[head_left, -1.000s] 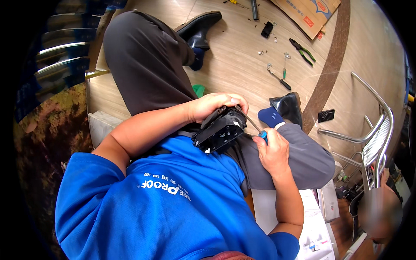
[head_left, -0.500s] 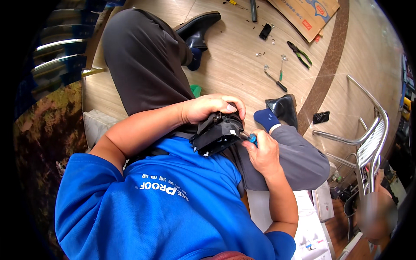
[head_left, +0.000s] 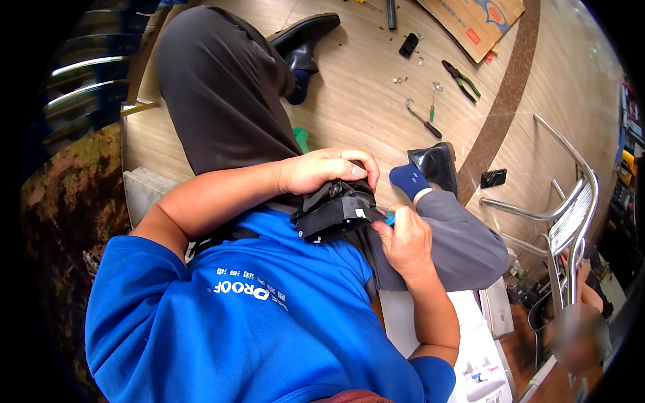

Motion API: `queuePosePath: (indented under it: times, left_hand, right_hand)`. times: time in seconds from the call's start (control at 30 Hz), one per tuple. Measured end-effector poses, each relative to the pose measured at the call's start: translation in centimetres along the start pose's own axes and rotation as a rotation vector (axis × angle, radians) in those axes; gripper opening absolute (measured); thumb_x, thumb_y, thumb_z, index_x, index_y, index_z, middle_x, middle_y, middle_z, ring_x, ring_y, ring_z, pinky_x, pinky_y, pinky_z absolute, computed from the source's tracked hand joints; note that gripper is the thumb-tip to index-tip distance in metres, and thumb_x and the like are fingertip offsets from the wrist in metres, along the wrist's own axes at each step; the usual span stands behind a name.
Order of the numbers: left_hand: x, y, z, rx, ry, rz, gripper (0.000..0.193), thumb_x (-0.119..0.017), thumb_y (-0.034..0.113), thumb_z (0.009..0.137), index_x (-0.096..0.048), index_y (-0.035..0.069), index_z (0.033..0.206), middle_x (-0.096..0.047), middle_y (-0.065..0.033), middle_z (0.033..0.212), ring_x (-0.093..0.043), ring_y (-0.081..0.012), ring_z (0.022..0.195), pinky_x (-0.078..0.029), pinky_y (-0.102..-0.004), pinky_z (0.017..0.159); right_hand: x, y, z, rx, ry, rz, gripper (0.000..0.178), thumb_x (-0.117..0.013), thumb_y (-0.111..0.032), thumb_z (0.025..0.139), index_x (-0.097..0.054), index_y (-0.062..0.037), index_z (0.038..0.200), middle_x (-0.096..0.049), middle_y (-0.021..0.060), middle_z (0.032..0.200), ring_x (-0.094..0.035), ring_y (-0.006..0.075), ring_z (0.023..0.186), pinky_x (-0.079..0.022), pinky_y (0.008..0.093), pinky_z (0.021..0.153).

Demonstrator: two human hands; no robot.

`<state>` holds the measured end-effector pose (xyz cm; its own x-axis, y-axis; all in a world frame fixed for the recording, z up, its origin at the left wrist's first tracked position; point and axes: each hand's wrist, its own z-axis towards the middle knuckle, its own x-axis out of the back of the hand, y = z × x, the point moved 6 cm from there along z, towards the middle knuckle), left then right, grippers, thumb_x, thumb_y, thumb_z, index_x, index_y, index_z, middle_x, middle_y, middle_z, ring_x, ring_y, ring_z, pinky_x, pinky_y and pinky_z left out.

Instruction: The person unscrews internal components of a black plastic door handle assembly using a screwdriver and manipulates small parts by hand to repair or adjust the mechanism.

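A black boxy device [head_left: 334, 218] with a small white patch rests over my lap, tilted toward my belly. My left hand [head_left: 329, 171] is wrapped over its far upper edge, thumb bent against it. At the device's right end, my right hand [head_left: 407, 238] pinches a blue-handled screwdriver [head_left: 389, 219]. The tool points at the side of the device; its tip is hidden there. Most of the handle is covered by my fingers.
Pliers [head_left: 461, 80], a dark-handled screwdriver [head_left: 424, 123], a black part [head_left: 408, 45] and several tiny pieces lie on the floor. Cardboard [head_left: 463, 20] is farther off. At right are a phone [head_left: 493, 178], a metal chair [head_left: 571, 211] and another person [head_left: 581, 336].
The whole view has shifted slightly. Both hands keep their grips on the device and screwdriver; my right hand appears turned a little.
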<state>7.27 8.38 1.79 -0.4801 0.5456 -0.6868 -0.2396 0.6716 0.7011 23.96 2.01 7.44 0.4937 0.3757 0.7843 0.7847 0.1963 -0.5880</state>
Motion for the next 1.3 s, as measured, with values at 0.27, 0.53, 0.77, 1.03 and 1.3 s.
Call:
queuePosePath:
  times: [0.27,0.53,0.77,1.03,1.3]
  left_hand:
    - [-1.0,-0.1,-1.3,0.030,0.061,0.013,0.026,-0.047,0.020,0.097,-0.062,0.001,0.105,-0.062,-0.0065,0.104,-0.055,-0.0151,0.100,-0.042,-0.0297,0.094]
    - [-0.8,-1.4,-1.5,0.095,0.064,-0.010,0.031,-0.044,0.025,0.098,-0.058,0.000,0.108,-0.066,-0.0129,0.106,-0.062,-0.0191,0.101,-0.046,-0.0323,0.094]
    - [1.6,-5.6,-1.2,0.224,0.176,-0.546,0.040,-0.046,0.039,0.096,-0.058,0.005,0.113,-0.067,-0.0215,0.107,-0.070,-0.0292,0.091,-0.057,-0.0388,0.081]
    - [1.1,-6.6,-1.2,0.221,0.104,-0.582,0.041,-0.048,0.040,0.095,-0.057,0.005,0.113,-0.066,-0.0254,0.109,-0.069,-0.0370,0.089,-0.058,-0.0464,0.077]
    - [0.6,-7.2,-1.5,0.225,0.092,-0.550,0.040,-0.048,0.040,0.093,-0.056,0.006,0.112,-0.065,-0.0258,0.105,-0.067,-0.0398,0.086,-0.056,-0.0487,0.077]
  right_hand:
    - [-0.4,-1.3,-1.2,-0.107,-0.129,-0.043,0.039,-0.080,-0.030,0.078,-0.053,-0.0045,0.090,-0.063,0.0142,0.077,-0.065,0.0352,0.072,-0.050,0.0443,0.063]
    - [0.0,-2.0,-1.9,-0.236,-0.242,-0.060,0.038,-0.076,-0.033,0.083,-0.052,-0.0036,0.089,-0.064,0.0170,0.074,-0.066,0.0384,0.071,-0.051,0.0478,0.062]
    - [-1.4,0.4,1.0,-0.208,-0.289,0.034,0.039,-0.066,-0.038,0.092,-0.054,-0.0013,0.095,-0.067,0.0210,0.078,-0.066,0.0431,0.076,-0.050,0.0514,0.064]
    - [-1.7,0.7,0.1,-0.073,-0.108,0.047,0.035,-0.068,-0.036,0.091,-0.055,-0.0032,0.092,-0.065,0.0188,0.075,-0.064,0.0418,0.071,-0.049,0.0504,0.060]
    - [-2.8,1.3,-0.8,0.010,-0.027,0.075,0.032,-0.072,-0.031,0.087,-0.055,-0.0041,0.091,-0.064,0.0164,0.074,-0.065,0.0391,0.067,-0.050,0.0480,0.057]
